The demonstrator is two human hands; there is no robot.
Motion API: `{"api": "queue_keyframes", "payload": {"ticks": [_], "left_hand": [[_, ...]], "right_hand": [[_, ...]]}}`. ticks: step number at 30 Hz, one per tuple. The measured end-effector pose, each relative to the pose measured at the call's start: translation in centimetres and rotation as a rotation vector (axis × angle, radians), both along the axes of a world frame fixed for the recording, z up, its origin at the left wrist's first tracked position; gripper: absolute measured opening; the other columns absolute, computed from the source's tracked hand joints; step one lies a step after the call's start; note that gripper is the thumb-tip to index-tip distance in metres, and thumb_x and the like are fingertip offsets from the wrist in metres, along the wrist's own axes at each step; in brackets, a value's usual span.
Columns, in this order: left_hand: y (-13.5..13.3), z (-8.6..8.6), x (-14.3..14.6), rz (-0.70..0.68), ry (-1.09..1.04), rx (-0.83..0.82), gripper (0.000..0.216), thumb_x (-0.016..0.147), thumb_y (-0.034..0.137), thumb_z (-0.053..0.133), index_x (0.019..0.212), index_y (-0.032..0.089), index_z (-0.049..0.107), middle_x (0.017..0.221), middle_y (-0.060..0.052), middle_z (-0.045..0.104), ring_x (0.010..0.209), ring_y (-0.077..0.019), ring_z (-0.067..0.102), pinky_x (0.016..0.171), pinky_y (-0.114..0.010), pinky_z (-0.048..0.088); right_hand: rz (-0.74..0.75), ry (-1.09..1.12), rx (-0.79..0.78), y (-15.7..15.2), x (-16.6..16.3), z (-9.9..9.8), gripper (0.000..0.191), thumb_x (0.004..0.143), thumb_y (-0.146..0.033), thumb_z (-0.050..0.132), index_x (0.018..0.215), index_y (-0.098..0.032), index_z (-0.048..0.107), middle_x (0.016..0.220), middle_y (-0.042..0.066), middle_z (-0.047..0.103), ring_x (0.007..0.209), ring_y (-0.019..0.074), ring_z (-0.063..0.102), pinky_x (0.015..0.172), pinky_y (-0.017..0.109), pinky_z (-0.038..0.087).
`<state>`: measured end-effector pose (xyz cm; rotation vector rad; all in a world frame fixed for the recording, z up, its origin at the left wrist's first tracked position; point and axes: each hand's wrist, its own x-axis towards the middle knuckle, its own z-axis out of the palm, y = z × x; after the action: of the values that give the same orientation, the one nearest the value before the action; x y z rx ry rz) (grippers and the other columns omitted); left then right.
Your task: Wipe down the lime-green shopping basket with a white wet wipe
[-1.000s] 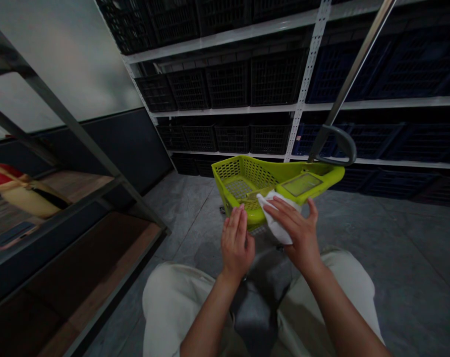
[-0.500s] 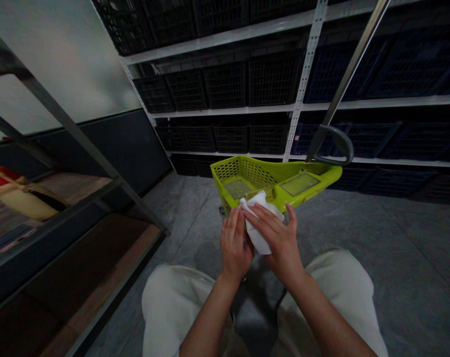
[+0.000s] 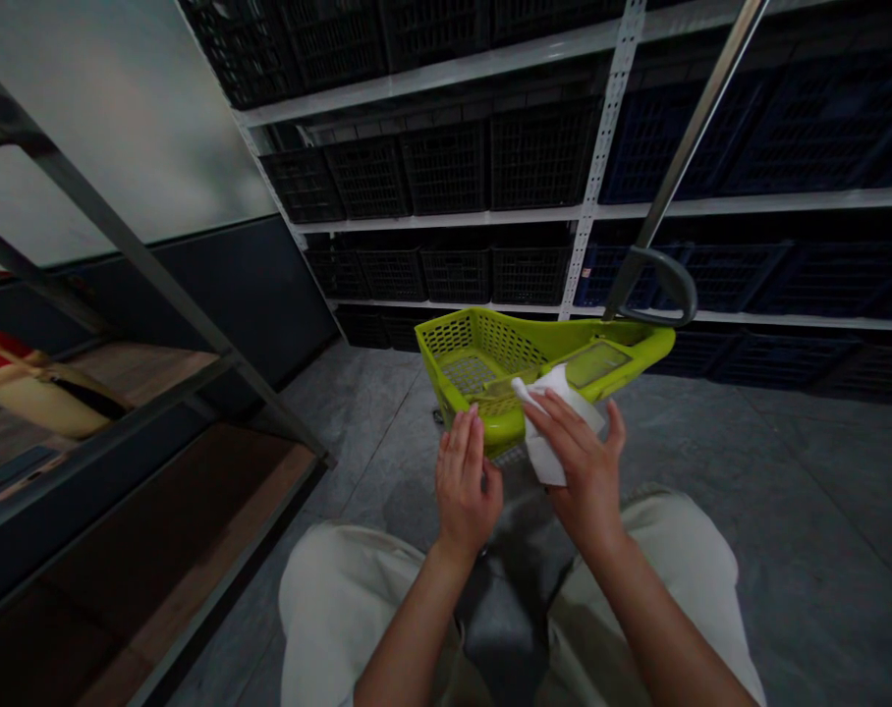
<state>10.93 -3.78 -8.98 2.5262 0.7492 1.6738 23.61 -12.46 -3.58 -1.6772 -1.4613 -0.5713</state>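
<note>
A lime-green plastic basket cart (image 3: 490, 349) stands on the grey floor in front of my knees, its dark handle (image 3: 663, 280) on a metal pole at the right. My right hand (image 3: 583, 462) presses a white cloth (image 3: 553, 432) against the basket's near rim, fingers laid flat over it. My left hand (image 3: 465, 486) rests just left of it against the basket's near side, fingers straight and together, holding nothing.
White metal shelving (image 3: 600, 137) filled with dark plastic crates (image 3: 453, 162) runs along the back. A grey steel rack (image 3: 143, 393) with wooden boards stands at the left, with a red and cream object (image 3: 33, 393) on it. Grey tiled floor (image 3: 785, 511) lies to the right.
My right hand slid the white cloth left toward my left hand half a second ago, then back right along the basket rim. My left hand has barely moved.
</note>
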Motion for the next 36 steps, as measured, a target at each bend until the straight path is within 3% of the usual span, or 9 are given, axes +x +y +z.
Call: {"api": "queue_keyframes", "payload": {"ticks": [4,7,11,16,20,26,31,36], "left_hand": [[0.0,-0.1,-0.1,-0.035,-0.001,0.003,0.063,0.095,0.015,0.042,0.155,0.016,0.022,0.152,-0.017,0.046,0.147,-0.0221,0.034,0.116,-0.043,0.036],[0.2,-0.3,-0.1,-0.029,0.010,0.017,0.064,0.095,0.016,0.043,0.155,0.016,0.023,0.151,-0.018,0.046,0.146,-0.0226,0.035,0.115,-0.044,0.037],[0.5,-0.3,-0.1,0.004,0.029,0.037,0.068,0.091,0.007,0.044,0.155,0.015,0.023,0.148,-0.017,0.051,0.147,-0.0208,0.034,0.116,-0.042,0.036],[0.3,-0.2,0.1,-0.003,0.015,0.030,0.071,0.088,0.003,0.044,0.154,0.014,0.024,0.147,-0.016,0.051,0.147,-0.0191,0.033,0.118,-0.040,0.032],[0.0,-0.2,0.3,-0.003,-0.004,0.008,0.069,0.089,0.004,0.044,0.154,0.014,0.024,0.149,-0.016,0.049,0.147,-0.0182,0.032,0.119,-0.039,0.031],[0.2,-0.4,0.1,-0.030,-0.009,0.029,0.063,0.095,0.017,0.045,0.154,0.014,0.025,0.152,-0.018,0.044,0.147,-0.0208,0.033,0.118,-0.040,0.033],[0.3,-0.3,0.1,0.007,0.015,0.021,0.066,0.091,0.007,0.043,0.154,0.015,0.025,0.149,-0.016,0.049,0.146,-0.0196,0.034,0.118,-0.040,0.033],[0.1,-0.3,0.1,0.000,0.014,0.015,0.069,0.089,0.005,0.042,0.155,0.016,0.024,0.149,-0.015,0.050,0.147,-0.0198,0.034,0.118,-0.041,0.034]], "right_hand": [[0.164,0.011,-0.023,0.4,-2.9,0.3,0.047,0.093,-0.018,0.041,0.138,-0.030,0.049,0.137,0.002,0.062,0.133,0.0162,0.052,0.123,0.044,0.003],[0.206,-0.020,-0.038,0.3,-2.9,0.3,0.049,0.094,-0.019,0.038,0.142,-0.028,0.046,0.140,0.003,0.060,0.133,0.0162,0.052,0.123,0.044,0.002],[0.161,-0.053,-0.056,-0.3,0.0,-0.1,0.049,0.093,-0.017,0.040,0.139,-0.028,0.048,0.140,0.003,0.060,0.135,0.0181,0.051,0.122,0.047,0.003],[-0.033,-0.031,-0.010,-0.5,2.5,-0.3,0.047,0.090,-0.015,0.044,0.134,-0.029,0.053,0.138,0.002,0.062,0.136,0.0202,0.049,0.122,0.049,0.003],[-0.032,-0.001,0.005,0.0,0.3,-0.1,0.046,0.093,-0.018,0.042,0.137,-0.028,0.050,0.139,0.004,0.061,0.135,0.0191,0.051,0.122,0.047,0.005],[0.159,-0.040,-0.024,0.4,-3.0,0.1,0.042,0.097,-0.022,0.039,0.137,-0.026,0.050,0.138,0.005,0.062,0.135,0.0166,0.051,0.123,0.043,0.004],[0.151,-0.081,-0.014,-0.3,0.3,-0.6,0.045,0.096,-0.020,0.037,0.138,-0.028,0.050,0.140,0.004,0.060,0.135,0.0179,0.050,0.122,0.047,0.005],[-0.049,-0.027,0.046,-0.6,2.7,-1.1,0.044,0.094,-0.020,0.043,0.136,-0.029,0.052,0.139,0.004,0.061,0.136,0.0212,0.050,0.122,0.049,0.006]]}}
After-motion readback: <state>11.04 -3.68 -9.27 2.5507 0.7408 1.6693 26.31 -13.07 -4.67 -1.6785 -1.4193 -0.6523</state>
